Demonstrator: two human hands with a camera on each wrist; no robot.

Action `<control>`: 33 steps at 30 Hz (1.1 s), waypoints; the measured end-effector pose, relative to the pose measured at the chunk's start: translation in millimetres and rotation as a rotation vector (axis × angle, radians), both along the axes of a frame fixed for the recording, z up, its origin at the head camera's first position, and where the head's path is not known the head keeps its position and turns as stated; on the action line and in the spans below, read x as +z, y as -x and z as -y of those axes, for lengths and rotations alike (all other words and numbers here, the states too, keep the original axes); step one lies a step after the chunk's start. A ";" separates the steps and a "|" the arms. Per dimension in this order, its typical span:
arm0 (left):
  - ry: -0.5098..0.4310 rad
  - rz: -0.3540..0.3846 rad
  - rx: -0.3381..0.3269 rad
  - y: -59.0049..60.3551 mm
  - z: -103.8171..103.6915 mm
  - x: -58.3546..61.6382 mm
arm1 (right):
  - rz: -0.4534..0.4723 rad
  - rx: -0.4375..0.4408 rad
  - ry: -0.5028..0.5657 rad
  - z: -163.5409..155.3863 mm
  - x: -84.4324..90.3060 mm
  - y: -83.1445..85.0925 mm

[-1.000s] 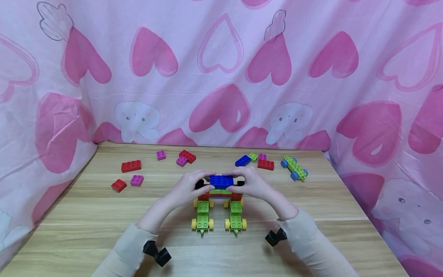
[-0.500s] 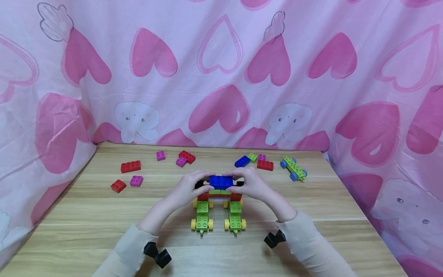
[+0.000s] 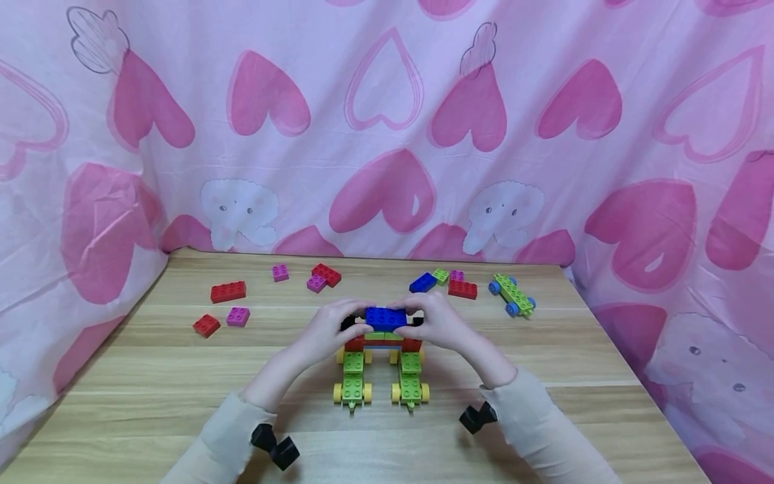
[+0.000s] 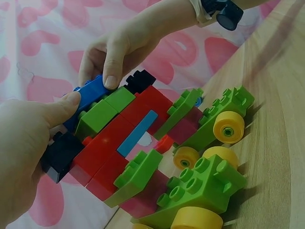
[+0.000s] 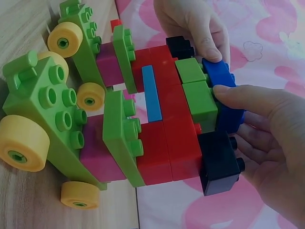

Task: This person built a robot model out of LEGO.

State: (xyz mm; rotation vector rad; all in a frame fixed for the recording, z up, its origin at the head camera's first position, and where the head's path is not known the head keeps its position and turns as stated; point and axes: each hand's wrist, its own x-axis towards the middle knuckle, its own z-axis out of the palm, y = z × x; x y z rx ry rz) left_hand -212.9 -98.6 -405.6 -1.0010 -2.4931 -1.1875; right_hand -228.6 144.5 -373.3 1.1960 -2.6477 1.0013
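The blue brick [image 3: 385, 318] is at the top of a toy structure, over two small green bricks [image 5: 199, 105]; I cannot tell whether it is fully pressed down. The left hand [image 3: 329, 326] pinches its left end between thumb and fingers, and the right hand [image 3: 444, 323] pinches its right end in the same manner. Black bricks [image 5: 219, 164] stick out at both sides of the structure, beside the hands. Below the green bricks come red bricks [image 5: 183, 150], and lower, two green bases [image 3: 353, 388] with yellow wheels stand on the desk [image 3: 387, 447]. Farther back on the desk lie a red brick [image 3: 228, 292] on the left and a blue-wheeled base [image 3: 511, 296] on the right. A pink heart-patterned curtain [image 3: 290, 202] hangs behind.
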 end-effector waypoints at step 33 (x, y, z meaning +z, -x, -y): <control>0.007 0.022 -0.002 0.6 -0.1 0.6 | 0.059 -0.034 -0.059 2.3 7.2 1.3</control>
